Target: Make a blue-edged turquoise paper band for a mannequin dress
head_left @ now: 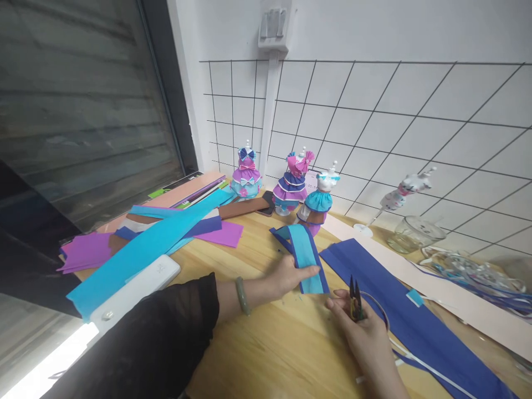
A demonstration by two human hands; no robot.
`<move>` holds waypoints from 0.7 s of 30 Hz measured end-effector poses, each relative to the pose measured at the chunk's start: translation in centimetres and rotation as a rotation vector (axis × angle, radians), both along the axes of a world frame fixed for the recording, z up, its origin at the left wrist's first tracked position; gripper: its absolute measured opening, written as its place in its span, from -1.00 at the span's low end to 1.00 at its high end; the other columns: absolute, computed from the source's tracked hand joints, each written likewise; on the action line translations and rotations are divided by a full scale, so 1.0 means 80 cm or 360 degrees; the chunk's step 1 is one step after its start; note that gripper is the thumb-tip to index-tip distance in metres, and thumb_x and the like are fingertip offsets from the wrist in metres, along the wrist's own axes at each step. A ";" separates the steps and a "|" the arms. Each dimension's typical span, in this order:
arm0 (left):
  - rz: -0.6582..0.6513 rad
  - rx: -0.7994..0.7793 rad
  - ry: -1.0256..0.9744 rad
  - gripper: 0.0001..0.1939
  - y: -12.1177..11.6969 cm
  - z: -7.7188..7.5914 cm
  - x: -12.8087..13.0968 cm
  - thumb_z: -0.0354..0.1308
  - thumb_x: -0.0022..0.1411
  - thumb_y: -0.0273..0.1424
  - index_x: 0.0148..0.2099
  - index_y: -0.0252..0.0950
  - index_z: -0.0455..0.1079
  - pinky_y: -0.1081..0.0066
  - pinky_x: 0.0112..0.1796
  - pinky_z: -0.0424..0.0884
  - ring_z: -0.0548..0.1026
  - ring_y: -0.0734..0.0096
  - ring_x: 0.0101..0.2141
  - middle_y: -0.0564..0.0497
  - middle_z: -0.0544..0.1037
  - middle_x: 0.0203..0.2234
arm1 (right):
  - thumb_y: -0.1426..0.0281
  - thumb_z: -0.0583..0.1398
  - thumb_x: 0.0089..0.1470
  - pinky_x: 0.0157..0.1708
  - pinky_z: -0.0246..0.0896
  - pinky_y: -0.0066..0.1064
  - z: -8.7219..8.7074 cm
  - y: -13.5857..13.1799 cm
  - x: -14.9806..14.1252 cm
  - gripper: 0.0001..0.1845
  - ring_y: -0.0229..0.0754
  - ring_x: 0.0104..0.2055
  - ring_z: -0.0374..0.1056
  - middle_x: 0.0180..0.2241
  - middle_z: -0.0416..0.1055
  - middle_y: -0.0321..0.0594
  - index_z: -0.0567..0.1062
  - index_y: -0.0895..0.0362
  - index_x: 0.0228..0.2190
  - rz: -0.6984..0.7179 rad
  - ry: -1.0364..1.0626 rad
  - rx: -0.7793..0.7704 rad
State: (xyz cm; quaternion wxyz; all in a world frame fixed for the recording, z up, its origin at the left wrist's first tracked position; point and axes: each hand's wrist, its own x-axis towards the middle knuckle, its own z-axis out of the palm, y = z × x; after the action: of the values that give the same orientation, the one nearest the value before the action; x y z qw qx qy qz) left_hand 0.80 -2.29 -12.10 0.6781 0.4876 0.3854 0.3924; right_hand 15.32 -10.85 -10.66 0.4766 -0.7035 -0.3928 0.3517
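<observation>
My left hand (286,277) is closed on a light-blue strip with dark-blue edging (305,249). Its index finger lies across the strip, which bends over at the far end. A pair of small black-bladed thread snips (354,299) sits in my right hand (363,332), blades pointing up and away from me. The right fingertips are close to the strip's near end; I cannot tell whether they touch it. Just beyond the strip stands a mini dress form (319,200) in a blue, brown and purple skirt.
Crepe-paper strips (166,227) are piled at the left beside a long white device (137,285). A dark-blue strip (399,293) and white cord lie at the right. Two more dressed forms, a bare form (403,191) and a glass bowl (415,233) stand near the wire grid.
</observation>
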 end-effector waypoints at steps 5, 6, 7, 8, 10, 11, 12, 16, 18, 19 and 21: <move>0.0145 -0.0007 -0.0125 -0.59 0.000 0.011 0.000 0.32 -0.10 -0.13 -0.34 -0.35 0.36 0.47 -0.38 0.34 0.38 0.51 -0.47 0.06 0.46 -0.48 | 0.03 0.32 -0.35 -0.59 0.11 -0.44 -0.011 -0.001 0.011 -0.46 -0.28 -0.61 0.19 -0.68 0.26 -0.40 0.49 0.18 -0.38 -0.0013 -0.0101 -0.0078; 0.0138 -0.0008 -0.0126 -0.59 -0.001 0.012 0.000 0.33 -0.11 -0.13 -0.34 -0.35 0.36 0.46 -0.39 0.34 0.39 0.50 -0.47 0.05 0.46 -0.48 | 0.03 0.31 -0.33 -0.63 0.05 -0.45 -0.014 -0.001 0.012 -0.46 -0.32 -0.64 0.12 -0.70 0.20 -0.43 0.50 0.18 -0.36 -0.0028 -0.0127 -0.0072; 0.0127 -0.0019 -0.0130 -0.58 -0.002 0.014 0.000 0.33 -0.11 -0.13 -0.34 -0.35 0.36 0.46 -0.40 0.33 0.39 0.50 -0.47 0.04 0.46 -0.48 | 0.04 0.31 -0.30 -0.65 0.00 -0.46 -0.016 -0.001 0.013 -0.45 -0.34 -0.66 0.07 -0.69 0.18 -0.44 0.50 0.18 -0.32 -0.0030 -0.0139 -0.0041; 0.0118 -0.0033 -0.0142 -0.58 -0.003 0.015 0.000 0.33 -0.13 -0.14 -0.34 -0.35 0.36 0.47 -0.41 0.33 0.39 0.50 -0.48 0.05 0.46 -0.49 | 0.05 0.31 -0.28 -0.66 -0.01 -0.47 -0.017 -0.001 0.013 -0.42 -0.35 -0.66 0.06 -0.67 0.22 -0.43 0.49 0.18 -0.26 -0.0015 -0.0126 0.0015; 0.0119 -0.0058 -0.0176 -0.58 -0.005 0.020 0.000 0.35 -0.15 -0.15 -0.36 -0.35 0.35 0.48 -0.43 0.31 0.38 0.52 -0.50 0.07 0.45 -0.51 | 0.08 0.31 -0.26 -0.62 0.07 -0.46 -0.017 -0.002 0.012 -0.31 -0.32 -0.60 0.17 -0.48 0.41 -0.30 0.41 0.16 -0.08 0.0050 -0.0062 0.0148; 0.0129 -0.0068 -0.0190 -0.58 -0.006 0.022 0.000 0.35 -0.16 -0.15 -0.36 -0.34 0.34 0.49 -0.43 0.31 0.38 0.52 -0.50 0.08 0.45 -0.52 | 0.09 0.31 -0.26 -0.57 0.14 -0.44 -0.016 -0.002 0.011 -0.25 -0.27 -0.54 0.26 -0.34 0.47 -0.21 0.37 0.14 -0.02 0.0079 -0.0031 0.0194; 0.0143 -0.0076 -0.0200 -0.58 -0.007 0.024 0.000 0.36 -0.17 -0.16 -0.37 -0.34 0.34 0.49 -0.42 0.31 0.38 0.53 -0.50 0.08 0.45 -0.52 | 0.09 0.32 -0.27 -0.50 0.21 -0.41 -0.015 -0.002 0.011 -0.23 -0.22 -0.46 0.32 -0.24 0.48 -0.13 0.36 0.13 0.00 0.0105 -0.0011 0.0201; 0.0155 -0.0070 -0.0211 -0.60 -0.009 0.029 0.000 0.37 -0.17 -0.18 -0.37 -0.34 0.35 0.48 -0.41 0.31 0.38 0.51 -0.48 0.08 0.46 -0.51 | 0.08 0.32 -0.28 -0.53 0.18 -0.40 -0.012 -0.002 0.011 -0.38 -0.20 -0.52 0.31 -0.52 0.45 -0.23 0.50 0.20 -0.19 0.0027 -0.0105 0.0058; 0.0136 -0.0068 -0.0218 -0.63 -0.010 0.029 0.000 0.36 -0.14 -0.20 -0.38 -0.34 0.35 0.47 -0.41 0.31 0.38 0.52 -0.49 0.09 0.46 -0.52 | 0.07 0.30 -0.23 -0.62 0.06 -0.44 -0.012 -0.003 0.011 -0.42 -0.29 -0.62 0.18 -0.64 0.32 -0.35 0.52 0.20 -0.21 -0.0040 -0.0171 0.0079; 0.0125 -0.0071 -0.0219 -0.65 -0.010 0.029 0.000 0.35 -0.13 -0.22 -0.38 -0.34 0.35 0.47 -0.41 0.32 0.38 0.53 -0.49 0.09 0.46 -0.52 | 0.06 0.29 -0.20 -0.62 0.05 -0.44 -0.012 -0.003 0.011 -0.43 -0.30 -0.62 0.17 -0.62 0.33 -0.34 0.52 0.20 -0.20 -0.0051 -0.0187 0.0112; 0.0114 -0.0064 -0.0196 -0.67 -0.010 0.026 0.000 0.34 -0.10 -0.23 -0.38 -0.34 0.35 0.48 -0.42 0.32 0.36 0.54 -0.52 0.09 0.45 -0.53 | 0.07 0.29 -0.19 -0.54 0.15 -0.42 -0.011 -0.004 0.011 -0.46 -0.23 -0.50 0.29 -0.48 0.45 -0.23 0.54 0.18 -0.22 -0.0016 -0.0179 0.0165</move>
State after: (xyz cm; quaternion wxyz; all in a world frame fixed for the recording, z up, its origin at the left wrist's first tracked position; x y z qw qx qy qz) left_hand 0.76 -3.06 -10.01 0.6957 0.4346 0.3680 0.4378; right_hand 16.17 -11.14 -11.55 0.4913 -0.6986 -0.4330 0.2884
